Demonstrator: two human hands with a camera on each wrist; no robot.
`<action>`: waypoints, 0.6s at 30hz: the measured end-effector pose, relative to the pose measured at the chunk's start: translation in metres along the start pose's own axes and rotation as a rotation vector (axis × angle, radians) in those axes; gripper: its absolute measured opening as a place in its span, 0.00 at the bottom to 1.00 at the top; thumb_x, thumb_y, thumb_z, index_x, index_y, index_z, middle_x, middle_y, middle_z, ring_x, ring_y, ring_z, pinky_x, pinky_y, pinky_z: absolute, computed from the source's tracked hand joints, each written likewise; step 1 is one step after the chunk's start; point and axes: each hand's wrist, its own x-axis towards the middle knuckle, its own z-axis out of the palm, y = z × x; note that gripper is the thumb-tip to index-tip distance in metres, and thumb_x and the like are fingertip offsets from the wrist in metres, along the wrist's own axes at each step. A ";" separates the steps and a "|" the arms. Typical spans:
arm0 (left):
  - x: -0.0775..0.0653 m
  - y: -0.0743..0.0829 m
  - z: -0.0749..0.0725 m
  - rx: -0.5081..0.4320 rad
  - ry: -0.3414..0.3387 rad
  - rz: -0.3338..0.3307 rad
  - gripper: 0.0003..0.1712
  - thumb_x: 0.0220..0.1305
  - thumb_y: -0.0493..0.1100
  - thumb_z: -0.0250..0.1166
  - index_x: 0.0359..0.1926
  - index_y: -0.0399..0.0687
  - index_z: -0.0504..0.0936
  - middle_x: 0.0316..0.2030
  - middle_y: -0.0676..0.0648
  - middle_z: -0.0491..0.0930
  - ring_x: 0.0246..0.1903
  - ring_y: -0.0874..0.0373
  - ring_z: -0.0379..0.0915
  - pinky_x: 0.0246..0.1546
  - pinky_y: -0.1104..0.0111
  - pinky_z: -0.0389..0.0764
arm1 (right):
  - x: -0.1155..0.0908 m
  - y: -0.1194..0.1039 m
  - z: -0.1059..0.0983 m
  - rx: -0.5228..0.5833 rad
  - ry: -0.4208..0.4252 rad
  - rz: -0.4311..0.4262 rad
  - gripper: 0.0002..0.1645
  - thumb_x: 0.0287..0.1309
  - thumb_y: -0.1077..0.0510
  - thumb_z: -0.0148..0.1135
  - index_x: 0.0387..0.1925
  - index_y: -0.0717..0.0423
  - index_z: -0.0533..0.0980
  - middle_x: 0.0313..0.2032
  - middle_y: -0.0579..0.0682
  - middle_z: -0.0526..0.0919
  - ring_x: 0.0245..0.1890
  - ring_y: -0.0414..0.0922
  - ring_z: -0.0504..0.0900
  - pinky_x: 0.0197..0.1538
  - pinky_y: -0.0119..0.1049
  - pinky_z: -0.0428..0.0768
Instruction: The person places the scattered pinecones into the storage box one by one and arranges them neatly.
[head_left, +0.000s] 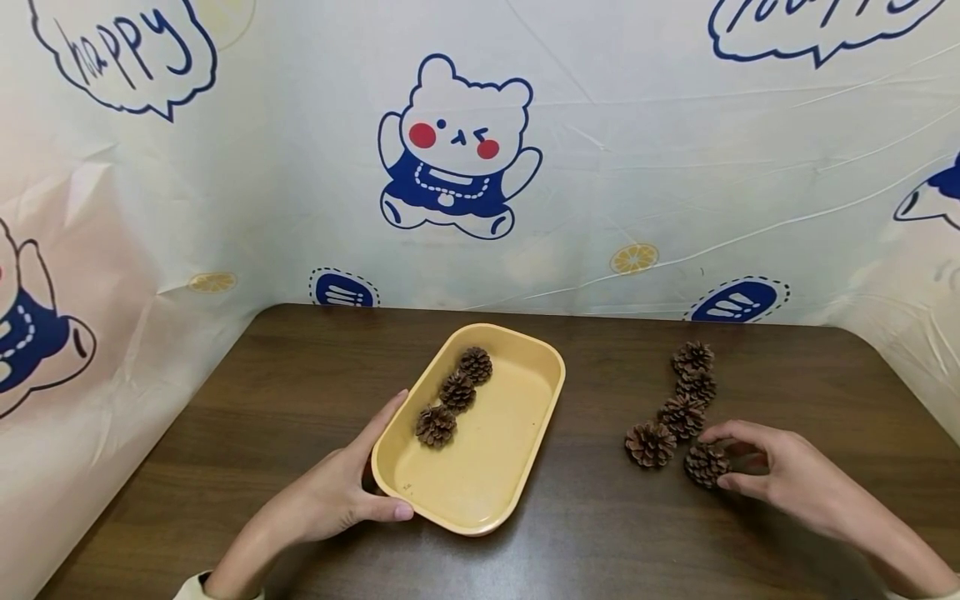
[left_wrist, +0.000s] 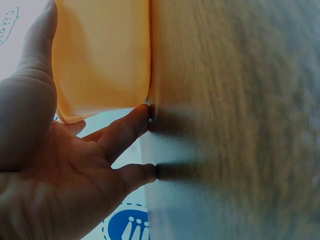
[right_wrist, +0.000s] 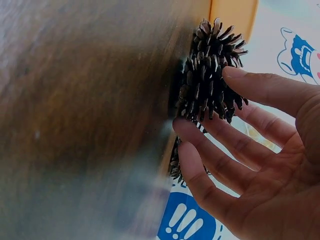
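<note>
Head: right grip [head_left: 783,473] on pinecone [head_left: 706,465]

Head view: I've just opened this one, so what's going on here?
A person's left-hand grip holds a yellow, rounded-rectangular tray by its near-left corner. The right-hand grip has thumb and fingers around a brown, scaly pine cone on the dark wood-grain table. Three pine cones sit in a row inside the tray; four others are on the table near the right-hand grip.

Behind a dark wood-grain table [head_left: 592,517], a creased pale backdrop [head_left: 615,158] (winking bear [head_left: 461,104], orange slices [head_left: 634,258], blue lettering [head_left: 127,52]).
</note>
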 end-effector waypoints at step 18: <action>0.000 0.001 0.000 -0.009 -0.005 -0.009 0.74 0.50 0.62 0.82 0.85 0.74 0.38 0.79 0.37 0.60 0.68 0.39 0.69 0.66 0.36 0.67 | 0.000 -0.001 0.001 -0.057 0.035 -0.079 0.27 0.51 0.63 0.80 0.54 0.49 0.84 0.49 0.50 0.89 0.44 0.22 0.78 0.39 0.31 0.84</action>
